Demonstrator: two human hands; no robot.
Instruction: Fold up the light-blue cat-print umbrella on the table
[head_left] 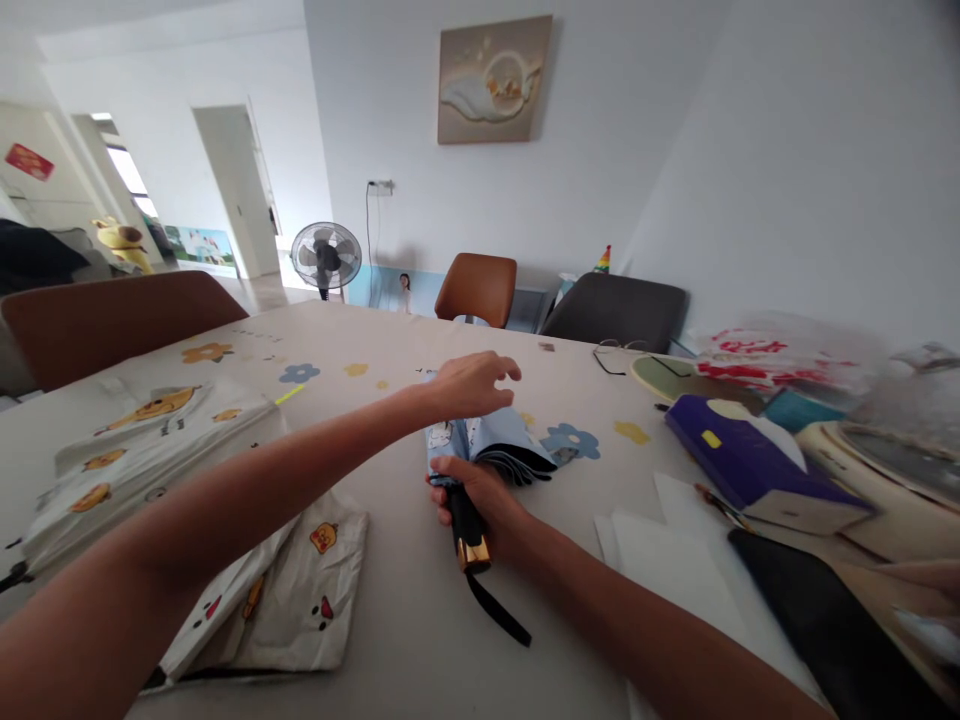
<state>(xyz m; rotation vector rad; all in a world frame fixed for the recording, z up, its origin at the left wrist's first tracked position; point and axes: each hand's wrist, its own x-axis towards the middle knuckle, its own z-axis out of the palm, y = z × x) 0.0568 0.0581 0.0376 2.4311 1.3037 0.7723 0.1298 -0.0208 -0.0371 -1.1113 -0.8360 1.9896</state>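
Observation:
A folded light-blue umbrella [510, 447] lies over the table, its black handle with a gold end and a black strap pointing toward me. My right hand [480, 500] is wrapped round the umbrella where the handle meets the fabric. Above the fabric is my left hand [478, 385], fingers apart and curved, palm down, with nothing visible in it. Loose fabric folds fan out to the right, between the two hands. To the left, a crumpled white cloth [300, 600] with yellow cartoon prints lies partly under my left forearm.
On the right are a purple tissue box [750, 460], a rice cooker [885, 480], a black tablet-like object [832, 620], white paper [675, 570], glasses [611, 358] and a plastic bag [780, 350]. Another person's hand [926, 585] shows at the right edge. Chairs stand beyond the table.

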